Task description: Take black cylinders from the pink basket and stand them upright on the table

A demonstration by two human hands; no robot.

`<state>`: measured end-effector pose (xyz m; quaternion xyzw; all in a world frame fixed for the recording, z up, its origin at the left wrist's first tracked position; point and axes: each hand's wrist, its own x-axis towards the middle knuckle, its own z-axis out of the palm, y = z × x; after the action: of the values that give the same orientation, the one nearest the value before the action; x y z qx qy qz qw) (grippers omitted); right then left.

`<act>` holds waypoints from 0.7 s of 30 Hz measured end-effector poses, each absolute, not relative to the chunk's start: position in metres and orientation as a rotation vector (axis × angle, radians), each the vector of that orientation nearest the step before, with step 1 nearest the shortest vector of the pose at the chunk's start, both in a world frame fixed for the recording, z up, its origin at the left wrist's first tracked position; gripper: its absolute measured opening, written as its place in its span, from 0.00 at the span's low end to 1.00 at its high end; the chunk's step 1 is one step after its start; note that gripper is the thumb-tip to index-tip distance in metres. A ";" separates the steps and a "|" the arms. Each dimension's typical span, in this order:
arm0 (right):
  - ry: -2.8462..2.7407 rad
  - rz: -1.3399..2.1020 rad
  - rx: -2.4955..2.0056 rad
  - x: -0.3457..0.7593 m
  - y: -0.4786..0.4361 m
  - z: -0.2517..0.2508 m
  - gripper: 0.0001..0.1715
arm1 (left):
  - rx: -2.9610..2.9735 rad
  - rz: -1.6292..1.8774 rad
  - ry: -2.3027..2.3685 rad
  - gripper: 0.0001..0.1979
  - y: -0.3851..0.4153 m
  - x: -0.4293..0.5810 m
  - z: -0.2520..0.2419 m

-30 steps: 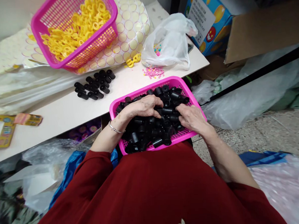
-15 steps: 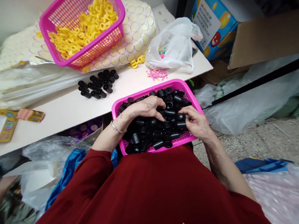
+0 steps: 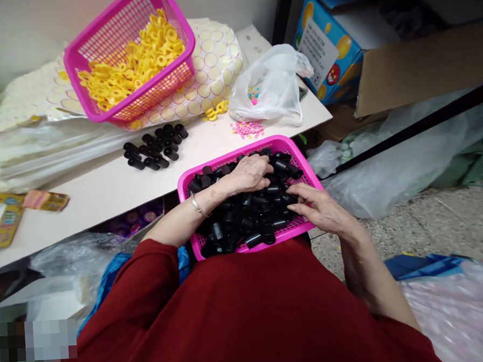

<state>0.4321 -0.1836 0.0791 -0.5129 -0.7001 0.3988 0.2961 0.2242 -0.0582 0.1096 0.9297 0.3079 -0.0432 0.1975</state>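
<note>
The left hand (image 3: pixel 251 174) is placed over the black tubes (image 3: pixel 249 224), with its fingers bent downward; whether a tube is gripped under them cannot be told. The right hand (image 3: pixel 318 206) is kept half open at the right side of the tray (image 3: pixel 302 161), its thumb and fingers spread apart, and nothing is seen to be held between them. By the pink tray, many tubes are contained in a loose heap, close before the red shirt (image 3: pixel 232 311). Beyond it, on the table (image 3: pixel 100 191), a small group of tubes (image 3: pixel 154 148) is set. Pink beads (image 3: pixel 249 128) are scattered just beside a white bag (image 3: pixel 269 101). Farther back, yellow parts (image 3: pixel 134 65) are held in a pink basket (image 3: pixel 162 93).
</note>
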 end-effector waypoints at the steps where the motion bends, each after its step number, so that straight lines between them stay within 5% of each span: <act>1: -1.889 1.056 -1.352 0.435 -0.183 0.081 0.09 | 2.583 -0.104 0.823 0.12 -0.056 0.221 0.108; 8: -1.874 0.819 -1.429 0.434 -0.169 0.075 0.11 | 2.284 0.129 0.805 0.04 -0.041 0.197 0.097; 14: -2.364 0.515 -1.717 0.409 -0.135 0.075 0.24 | 2.247 0.160 0.823 0.05 -0.041 0.196 0.096; 21: -2.052 0.647 -1.543 0.412 -0.126 0.064 0.14 | 2.102 0.371 0.933 0.05 -0.052 0.201 0.097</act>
<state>0.4122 -0.1255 0.0643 -0.5651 -0.7514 0.2370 0.2446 0.2014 -0.0523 0.0965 0.8289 0.3681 0.1464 0.3950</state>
